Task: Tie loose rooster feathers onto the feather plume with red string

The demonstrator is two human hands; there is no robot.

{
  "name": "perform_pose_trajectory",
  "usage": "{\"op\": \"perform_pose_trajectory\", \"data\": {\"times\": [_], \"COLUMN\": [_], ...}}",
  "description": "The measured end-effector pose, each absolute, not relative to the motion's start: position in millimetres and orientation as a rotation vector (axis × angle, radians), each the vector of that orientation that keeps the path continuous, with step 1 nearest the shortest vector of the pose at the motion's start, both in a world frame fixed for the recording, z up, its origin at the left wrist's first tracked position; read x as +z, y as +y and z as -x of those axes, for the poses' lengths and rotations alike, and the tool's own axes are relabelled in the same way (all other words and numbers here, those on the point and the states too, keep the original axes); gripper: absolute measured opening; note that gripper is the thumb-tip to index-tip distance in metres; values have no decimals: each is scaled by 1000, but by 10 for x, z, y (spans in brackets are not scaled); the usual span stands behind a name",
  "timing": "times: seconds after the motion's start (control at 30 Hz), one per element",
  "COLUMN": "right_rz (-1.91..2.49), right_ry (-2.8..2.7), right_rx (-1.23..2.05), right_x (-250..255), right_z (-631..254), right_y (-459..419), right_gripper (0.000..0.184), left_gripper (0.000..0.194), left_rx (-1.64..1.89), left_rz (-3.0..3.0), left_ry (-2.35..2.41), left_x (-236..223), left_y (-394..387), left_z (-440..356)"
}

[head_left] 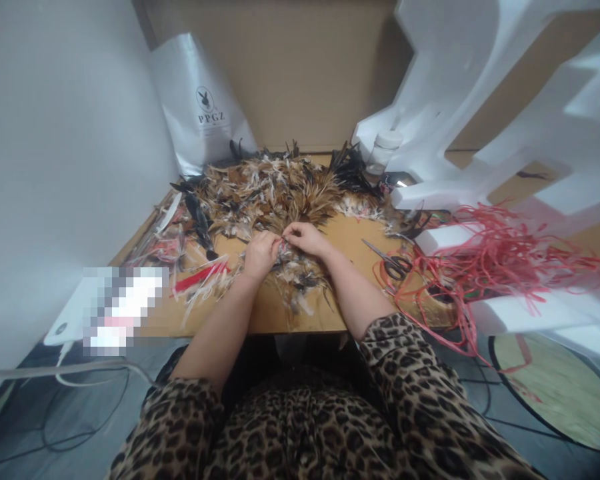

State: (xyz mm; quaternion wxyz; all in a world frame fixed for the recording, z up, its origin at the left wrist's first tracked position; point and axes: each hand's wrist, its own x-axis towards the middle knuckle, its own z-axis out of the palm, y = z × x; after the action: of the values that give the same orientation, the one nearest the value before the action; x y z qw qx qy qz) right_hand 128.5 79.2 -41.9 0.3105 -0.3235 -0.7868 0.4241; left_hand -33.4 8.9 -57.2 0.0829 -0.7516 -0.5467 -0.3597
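Near the front of the wooden table, my left hand [263,255] and my right hand [307,239] meet, their fingertips almost touching. The left fingers are closed on a small bunch of feathers [282,249], and the right ones pinch at that same bunch; the exact grip is too small to make out. Just beyond both hands spreads a large pile of brown and tan feathers [265,190]. Loose brown and grey feathers [300,277] lie between my forearms. Scissors with black handles [396,267] rest to the right of my right hand.
Pink-red ribbon strips [495,260] tangle over white foam pieces [510,310] at the right. A silver bag [195,100] and a lidded jar [384,152] stand at the back. Red and white strips [200,277] lie left, near a white device [75,307] with a cable.
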Motion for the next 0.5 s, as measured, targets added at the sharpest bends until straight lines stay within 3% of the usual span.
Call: {"op": "perform_pose_trajectory", "data": {"times": [0.13, 0.5], "right_rz": [789, 844], "right_ry": [-2066, -2140], "right_rx": [1214, 998], "right_x": [-426, -383], "right_z": [-1299, -1264], "right_y": [808, 740], "right_gripper": [21, 16], "left_gripper": [14, 16], "left_rx": [-1092, -1091], "left_rz": [2252, 2262], "left_ry": [-1645, -1628], "left_x": [-568, -582], "left_y": [87, 89], "left_z": [339, 329]}}
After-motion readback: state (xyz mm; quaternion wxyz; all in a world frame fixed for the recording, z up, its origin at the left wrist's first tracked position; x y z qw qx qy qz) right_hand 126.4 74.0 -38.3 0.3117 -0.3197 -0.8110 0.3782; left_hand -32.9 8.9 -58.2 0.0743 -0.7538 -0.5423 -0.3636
